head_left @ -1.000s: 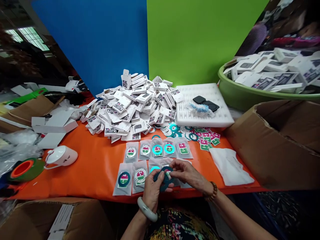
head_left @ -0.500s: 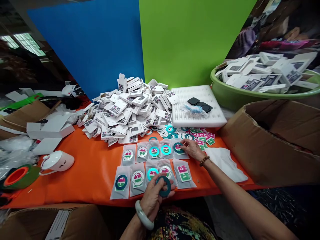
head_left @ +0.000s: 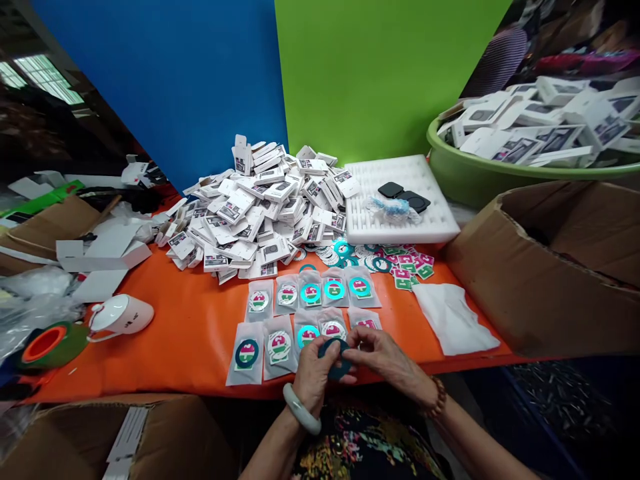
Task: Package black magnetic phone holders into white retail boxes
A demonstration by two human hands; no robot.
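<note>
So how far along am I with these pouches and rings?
Nearly through this batch, it seems. All five back-row pouches and the four leftmost front-row pouches show a ring over a card. Your left hand holds a dark teal ring, with your right hand at its edge. The rightmost front pouch, partly hidden, shows no ring and is probably left.

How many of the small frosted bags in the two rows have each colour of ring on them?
Bags with a teal ring: 5
Bags with a white ring: 4
Bags with no ring in sight: 1 (front row, partly hidden by the right hand, so one could be covered)
Total bags: 10
</note>
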